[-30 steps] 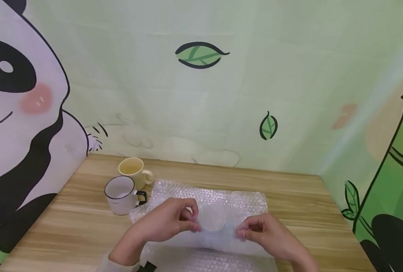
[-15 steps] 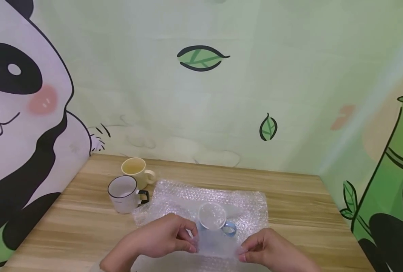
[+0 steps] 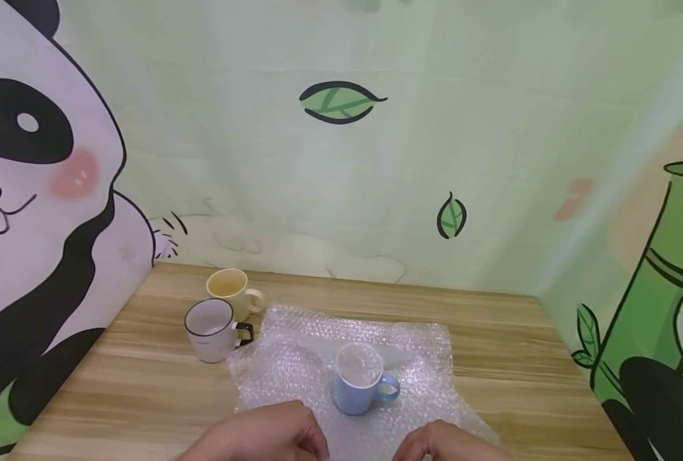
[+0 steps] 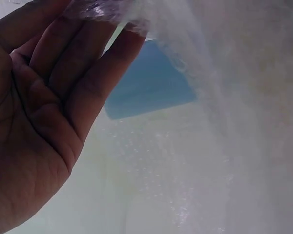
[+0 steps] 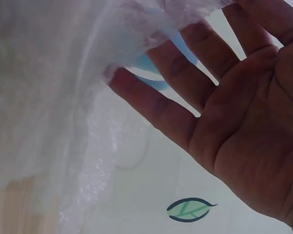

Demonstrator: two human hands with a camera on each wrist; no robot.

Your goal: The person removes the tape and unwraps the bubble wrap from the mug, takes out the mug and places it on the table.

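Note:
A light blue mug [image 3: 354,396] stands upright on a sheet of bubble wrap [image 3: 283,368], its handle to the right. Its mouth shows a whitish, bubbly filling. At the near side of the mug, my left hand [image 3: 272,432] pinches the near part of the wrap; its fingertips are partly cut off in the head view. The left wrist view shows the wrap between that hand's thumb and fingers, with the blue mug [image 4: 151,80] behind. My right hand [image 3: 447,443] likewise pinches the wrap on the right, as the right wrist view shows around the fingers [image 5: 180,73].
To the left of the wrap stand a white mug [image 3: 211,339] with a dark rim and handle, and a yellow mug [image 3: 234,301] behind it. The wooden table [image 3: 128,365] ends at a printed cloth backdrop [image 3: 376,160].
Both hands have drawn back towards the near edge with the wrap. The blue mug, earlier covered by the sheet, is now uncovered.

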